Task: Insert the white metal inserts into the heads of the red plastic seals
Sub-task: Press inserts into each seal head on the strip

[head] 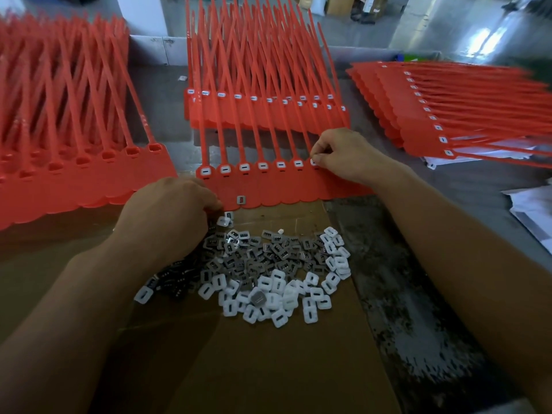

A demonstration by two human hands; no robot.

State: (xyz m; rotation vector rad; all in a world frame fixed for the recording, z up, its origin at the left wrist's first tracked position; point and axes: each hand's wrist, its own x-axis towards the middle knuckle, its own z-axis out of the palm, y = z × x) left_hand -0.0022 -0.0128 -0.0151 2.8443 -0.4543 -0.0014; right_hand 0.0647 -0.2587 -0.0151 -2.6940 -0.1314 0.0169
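Pile of white inserts on cardboard. The working strip of red seals lies just beyond the pile. Your right hand, beyond the pile's right side, pinches one insert between thumb and forefinger over the strip's end head. Your left hand is curled at the pile's far-left edge; whether it holds anything is hidden. Judgement: inserts are light, rigid, probably slick. Pinch them by the edges, slot up. The straps flex, so press at the head only.
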